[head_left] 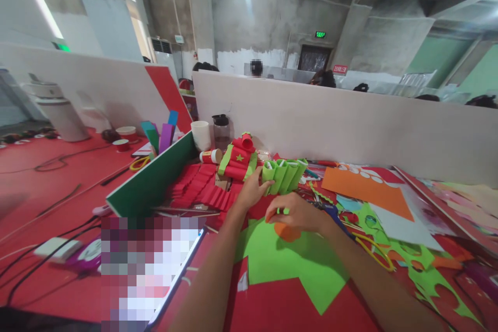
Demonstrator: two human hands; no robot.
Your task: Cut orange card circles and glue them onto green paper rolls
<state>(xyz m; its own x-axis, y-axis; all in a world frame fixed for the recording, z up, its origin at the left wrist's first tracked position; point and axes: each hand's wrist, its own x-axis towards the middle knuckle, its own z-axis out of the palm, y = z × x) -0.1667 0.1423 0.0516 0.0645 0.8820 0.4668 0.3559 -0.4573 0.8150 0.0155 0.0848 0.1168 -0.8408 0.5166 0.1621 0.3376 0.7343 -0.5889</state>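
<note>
A row of rolled green paper tubes (286, 176) stands upright behind my hands. My left hand (254, 187) is at its left end, thumb and fingers around the first tube. Nearer to me, my right hand (295, 212) has curled fingers around a small green piece (283, 211). Under that hand lie an orange paper piece (288, 232) and a large green sheet with pointed edges (295, 264), on a red surface (280, 306). A red and green paper model with a star (239, 158) sits behind my left hand.
Folded red paper strips (194, 187) lie beside a green board (151, 176) at left. A phone or tablet (163, 275) is at front left. Orange sheet (365, 189), cut green scraps (412, 264) and yellow-handled scissors (375, 251) lie right. White partition (311, 119) stands behind.
</note>
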